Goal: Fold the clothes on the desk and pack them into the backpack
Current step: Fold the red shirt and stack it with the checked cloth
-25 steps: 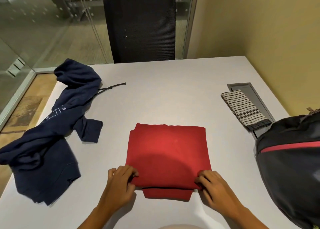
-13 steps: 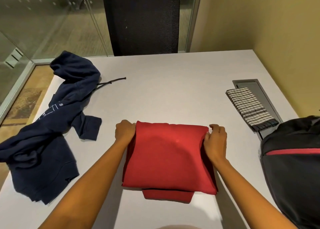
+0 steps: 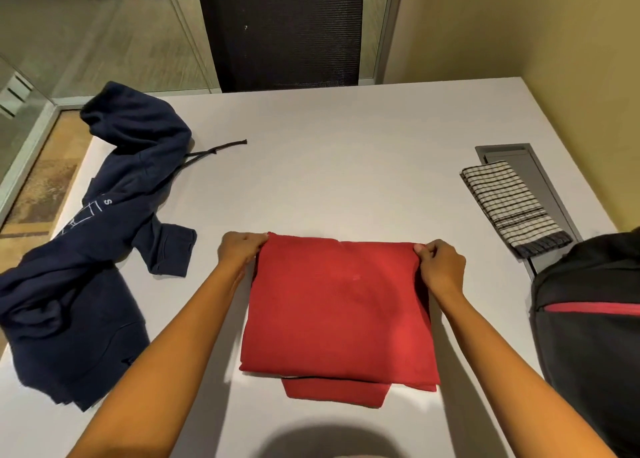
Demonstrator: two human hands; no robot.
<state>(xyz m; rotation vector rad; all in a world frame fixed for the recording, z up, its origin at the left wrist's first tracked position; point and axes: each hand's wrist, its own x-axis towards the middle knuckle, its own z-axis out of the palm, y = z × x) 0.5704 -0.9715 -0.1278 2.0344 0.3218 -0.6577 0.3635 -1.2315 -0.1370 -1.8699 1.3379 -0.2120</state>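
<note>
Head view: left hand (image 3: 242, 251), right hand (image 3: 441, 267), fingers (image 3: 255, 238) pinched on far corners of red garment (image 3: 339, 312) (backpack (image 3: 588, 347) beside it, cropped).

The red garment (image 3: 339, 305) is soft, matt knit cloth. The navy hoodie (image 3: 76, 305) looks like thick fleecy cotton, matt too. The checked towel (image 3: 509, 205) is thin woven cloth, fringed at one end. The desk (image 3: 346, 163) top is smooth and pale, with a low sheen. The backpack (image 3: 588, 347) is dark synthetic fabric, faintly shiny. The chair (image 3: 284, 32) back is black mesh, and the desk hatch (image 3: 528, 160) looks like brushed grey metal
</note>
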